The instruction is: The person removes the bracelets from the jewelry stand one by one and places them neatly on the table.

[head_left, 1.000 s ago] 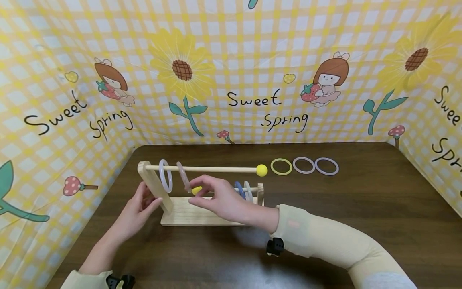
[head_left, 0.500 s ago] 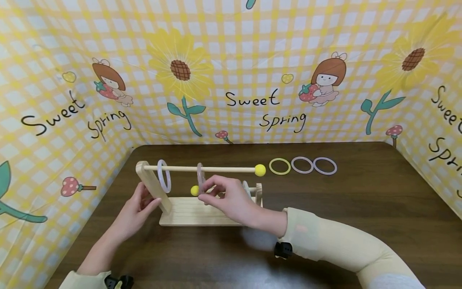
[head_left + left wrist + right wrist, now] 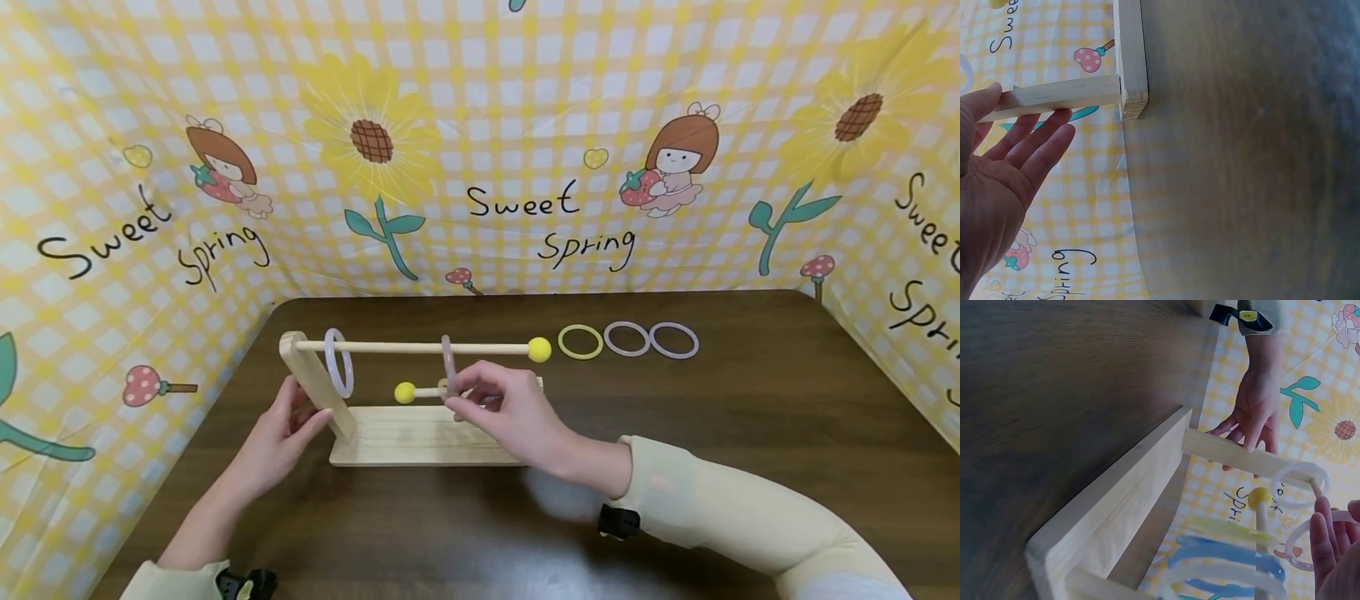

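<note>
So the pink ring (image 3: 448, 360) has slid along the top rod (image 3: 420, 347) over the last second, from near the left post to about mid-frame, heading for the yellow ball end (image 3: 538, 349). Looks to me like it's coming off. Right hand (image 3: 517, 417) is pinching it; left hand (image 3: 281, 437) lies flat, fingers straight, against the wooden post (image 3: 315, 392). Another ring (image 3: 338, 362) hangs at the left of the rod. Three rings (image 3: 628, 340) lie at upper right. The backdrop (image 3: 525, 125) says "Sweet Spring".
</note>
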Tool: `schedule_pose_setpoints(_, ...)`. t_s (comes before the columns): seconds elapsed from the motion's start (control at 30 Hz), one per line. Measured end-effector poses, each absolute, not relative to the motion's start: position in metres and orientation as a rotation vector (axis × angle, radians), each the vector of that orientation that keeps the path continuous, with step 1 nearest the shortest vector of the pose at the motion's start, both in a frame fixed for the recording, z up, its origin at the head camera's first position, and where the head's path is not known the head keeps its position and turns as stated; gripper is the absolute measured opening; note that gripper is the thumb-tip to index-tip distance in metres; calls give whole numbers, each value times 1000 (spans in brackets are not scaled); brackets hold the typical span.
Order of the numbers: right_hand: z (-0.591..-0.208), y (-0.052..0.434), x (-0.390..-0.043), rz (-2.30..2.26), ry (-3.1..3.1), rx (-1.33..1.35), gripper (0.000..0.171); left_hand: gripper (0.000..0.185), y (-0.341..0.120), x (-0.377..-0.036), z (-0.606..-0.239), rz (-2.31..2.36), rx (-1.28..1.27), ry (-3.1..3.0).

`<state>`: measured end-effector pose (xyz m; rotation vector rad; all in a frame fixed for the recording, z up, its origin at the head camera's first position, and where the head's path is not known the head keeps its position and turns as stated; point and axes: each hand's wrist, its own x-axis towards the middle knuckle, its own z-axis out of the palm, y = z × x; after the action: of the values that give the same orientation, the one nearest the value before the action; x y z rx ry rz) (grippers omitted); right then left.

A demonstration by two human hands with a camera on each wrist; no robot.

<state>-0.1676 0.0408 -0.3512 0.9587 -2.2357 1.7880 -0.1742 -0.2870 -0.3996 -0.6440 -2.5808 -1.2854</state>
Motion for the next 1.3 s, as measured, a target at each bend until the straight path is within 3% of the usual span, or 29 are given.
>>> schedule_pose_setpoints(1.3, -353, 140, -159, 1432, -1934, 926, 31, 50, -286, -175, -400, -1325, -681, -2524)
